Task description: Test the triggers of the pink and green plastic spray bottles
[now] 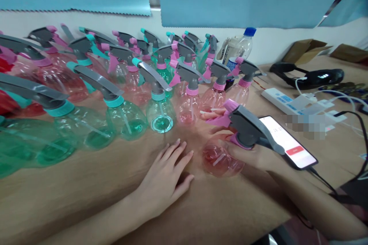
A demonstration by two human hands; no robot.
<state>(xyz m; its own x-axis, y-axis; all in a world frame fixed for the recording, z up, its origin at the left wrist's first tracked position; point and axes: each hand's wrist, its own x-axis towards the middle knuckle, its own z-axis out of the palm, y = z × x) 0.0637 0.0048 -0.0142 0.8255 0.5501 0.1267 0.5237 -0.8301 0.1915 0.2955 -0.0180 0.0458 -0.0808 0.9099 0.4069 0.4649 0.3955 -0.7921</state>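
Note:
My right hand (244, 153) wraps round the neck of a clear pink spray bottle (220, 160) with a grey and pink trigger head. The bottle leans slightly, and I cannot tell whether its base touches the table (218, 214). To its left, my left hand (169, 172) lies flat with fingers spread and nothing in it. Just beyond the left fingertips stands a green spray bottle (160, 116) with a turquoise collar. A pink spray bottle (188, 109) stands beside it. Part of the right hand's grip is hidden behind the trigger head.
Several more green and pink spray bottles (126, 120) stand in rows at the left and back. A lit phone (290, 141) lies by my right wrist. Beyond it are a white power strip (284, 101) with cables, a black headset-like object (324, 76) and a blue-capped bottle (245, 46).

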